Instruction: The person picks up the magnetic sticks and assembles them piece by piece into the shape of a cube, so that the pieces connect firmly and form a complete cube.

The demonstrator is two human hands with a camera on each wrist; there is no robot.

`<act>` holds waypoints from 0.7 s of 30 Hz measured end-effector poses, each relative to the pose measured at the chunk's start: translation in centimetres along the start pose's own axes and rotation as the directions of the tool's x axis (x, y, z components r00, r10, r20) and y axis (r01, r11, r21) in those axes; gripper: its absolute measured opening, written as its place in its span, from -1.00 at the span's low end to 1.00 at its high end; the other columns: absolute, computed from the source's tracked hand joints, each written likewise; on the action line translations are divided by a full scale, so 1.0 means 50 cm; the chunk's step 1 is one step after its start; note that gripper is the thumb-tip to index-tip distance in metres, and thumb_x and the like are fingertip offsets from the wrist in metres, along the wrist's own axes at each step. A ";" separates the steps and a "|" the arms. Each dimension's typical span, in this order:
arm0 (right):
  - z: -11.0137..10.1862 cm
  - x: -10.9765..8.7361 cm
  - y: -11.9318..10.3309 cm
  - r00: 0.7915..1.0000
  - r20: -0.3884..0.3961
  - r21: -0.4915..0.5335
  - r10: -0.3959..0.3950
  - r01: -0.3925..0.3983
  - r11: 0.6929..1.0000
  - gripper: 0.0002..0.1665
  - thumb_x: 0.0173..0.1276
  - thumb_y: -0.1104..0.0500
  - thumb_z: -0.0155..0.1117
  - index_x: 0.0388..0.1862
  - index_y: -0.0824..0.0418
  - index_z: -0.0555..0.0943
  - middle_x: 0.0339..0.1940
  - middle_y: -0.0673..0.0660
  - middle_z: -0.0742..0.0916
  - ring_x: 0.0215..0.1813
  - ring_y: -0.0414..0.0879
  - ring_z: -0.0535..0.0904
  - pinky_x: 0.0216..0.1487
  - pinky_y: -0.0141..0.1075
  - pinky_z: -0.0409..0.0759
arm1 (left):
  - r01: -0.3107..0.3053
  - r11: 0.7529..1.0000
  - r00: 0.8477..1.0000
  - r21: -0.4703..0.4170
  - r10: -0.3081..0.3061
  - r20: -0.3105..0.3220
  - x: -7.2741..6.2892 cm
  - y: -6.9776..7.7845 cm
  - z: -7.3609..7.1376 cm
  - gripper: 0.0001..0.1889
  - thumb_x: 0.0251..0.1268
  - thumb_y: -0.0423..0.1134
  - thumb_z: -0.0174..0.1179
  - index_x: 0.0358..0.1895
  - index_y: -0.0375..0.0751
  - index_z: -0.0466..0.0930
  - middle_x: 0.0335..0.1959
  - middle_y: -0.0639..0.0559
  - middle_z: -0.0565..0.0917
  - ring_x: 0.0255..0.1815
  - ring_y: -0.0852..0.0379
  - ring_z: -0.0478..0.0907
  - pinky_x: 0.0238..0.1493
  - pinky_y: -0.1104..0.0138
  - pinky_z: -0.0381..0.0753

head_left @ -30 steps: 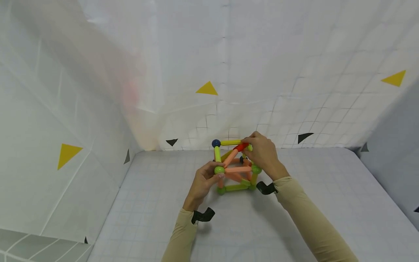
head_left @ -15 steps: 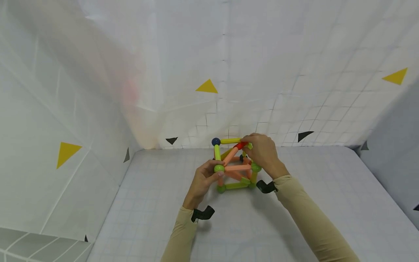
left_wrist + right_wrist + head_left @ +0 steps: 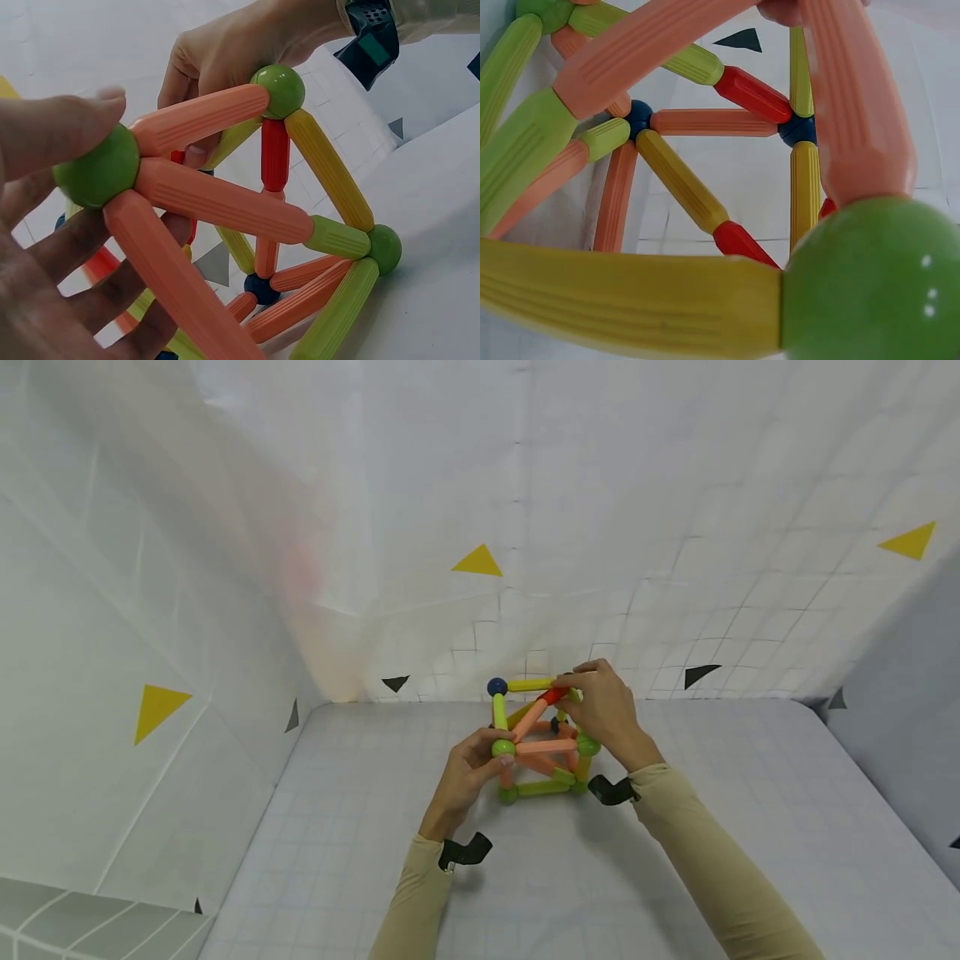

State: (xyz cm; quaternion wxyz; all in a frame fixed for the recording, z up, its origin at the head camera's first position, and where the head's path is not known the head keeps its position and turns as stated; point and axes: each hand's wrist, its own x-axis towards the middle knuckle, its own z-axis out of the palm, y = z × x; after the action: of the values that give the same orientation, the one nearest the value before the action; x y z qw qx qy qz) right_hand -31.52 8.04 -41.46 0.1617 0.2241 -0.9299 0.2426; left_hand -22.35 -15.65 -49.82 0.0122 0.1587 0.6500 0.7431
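A cube-like frame of magnetic rods and balls stands on the white surface, with salmon, yellow, lime and red rods. My left hand (image 3: 461, 777) holds the green ball (image 3: 502, 748) at its upper front left corner, thumb on one side and fingers on the other. A slanting salmon rod (image 3: 531, 718) with a red end (image 3: 553, 695) runs from that ball to the upper back right corner. There my right hand (image 3: 602, 708) pinches the red end, its fingers hiding most of the corner ball. A dark blue ball (image 3: 497, 687) marks the upper back left corner.
The white gridded surface (image 3: 337, 860) extends around the frame. A white back wall (image 3: 420, 485) rises close behind it, bearing yellow triangles (image 3: 478, 561) and black marks (image 3: 701, 676). Side walls (image 3: 67, 635) close off left and right.
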 end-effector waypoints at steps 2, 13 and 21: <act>0.000 0.000 0.002 1.000 0.017 0.038 -0.003 0.003 0.999 -0.63 0.29 0.23 0.61 0.08 0.19 0.83 0.15 0.38 0.75 0.29 0.30 0.57 0.09 0.22 0.69 | -0.005 1.000 1.000 0.001 0.005 0.003 0.000 -0.001 0.000 -0.62 0.53 -0.27 0.31 0.31 -0.27 0.58 0.15 0.01 0.65 0.16 0.07 0.59 0.22 0.27 0.60; 0.005 0.003 0.020 0.995 0.029 0.118 -0.092 0.089 0.989 -0.62 0.24 0.29 0.62 0.06 0.27 0.81 0.12 0.30 0.80 0.32 0.31 0.54 0.29 0.26 0.58 | 0.000 1.000 1.000 0.009 0.000 0.002 0.000 0.003 0.004 -0.62 0.52 -0.29 0.31 0.31 -0.25 0.59 0.13 0.03 0.67 0.16 0.06 0.59 0.23 0.24 0.58; -0.005 0.006 0.011 0.966 0.119 0.157 -0.231 0.211 0.965 -0.55 0.25 0.34 0.59 0.14 0.22 0.80 0.34 0.24 0.73 0.49 0.28 0.39 0.44 0.31 0.41 | 0.016 1.000 1.000 0.016 -0.016 -0.013 0.000 0.005 0.004 -0.62 0.51 -0.27 0.32 0.31 -0.22 0.60 0.16 0.01 0.66 0.20 0.06 0.58 0.23 0.23 0.59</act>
State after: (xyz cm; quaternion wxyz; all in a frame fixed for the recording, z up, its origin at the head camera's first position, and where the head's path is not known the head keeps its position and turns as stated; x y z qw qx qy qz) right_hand -31.98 8.48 -41.35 0.1074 0.3536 -0.8881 0.2733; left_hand -22.27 -15.52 -49.53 0.0127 0.1490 0.6574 0.7386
